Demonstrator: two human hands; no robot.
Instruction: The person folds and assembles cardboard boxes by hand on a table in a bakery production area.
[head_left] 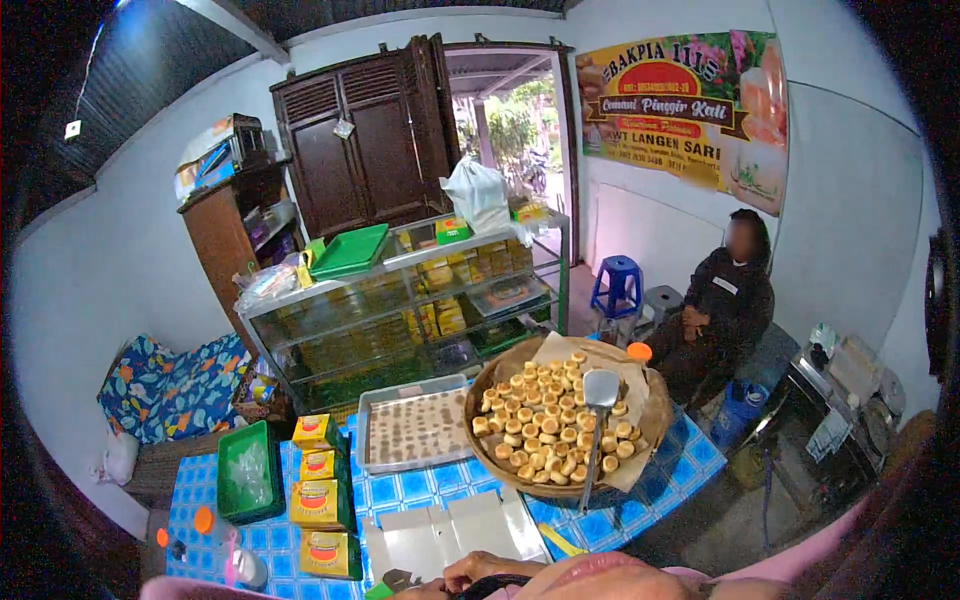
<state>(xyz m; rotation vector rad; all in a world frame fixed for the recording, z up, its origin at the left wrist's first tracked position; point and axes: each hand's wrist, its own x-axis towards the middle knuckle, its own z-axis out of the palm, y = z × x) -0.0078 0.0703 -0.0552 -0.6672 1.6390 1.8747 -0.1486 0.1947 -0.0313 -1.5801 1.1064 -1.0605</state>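
Observation:
At the bottom edge, my right hand point(486, 570) rests with curled fingers over the near side of an opened-out carton point(470, 525), pale side up. What those fingers hold, if anything, is hidden. Only a sliver of my left hand point(428, 591) shows beside a small green flap point(396, 581), its fingers mostly cut off by the frame. Left of the carton, several yellow-and-green boxes point(318, 503) stand in a row. Beyond it, a round woven tray point(510, 482) lined with paper bears many small browned round pastries point(545, 425), with a metal spatula point(598, 400) lying across them.
A shallow tray with spotted paper point(412, 420) and a green basket point(236, 495) holding clear plastic share the blue checked table point(395, 490). Behind stands a glass display case point(400, 310). A person point(730, 300) sits at the right, near a blue stool point(618, 285) and an oven-like appliance point(830, 410).

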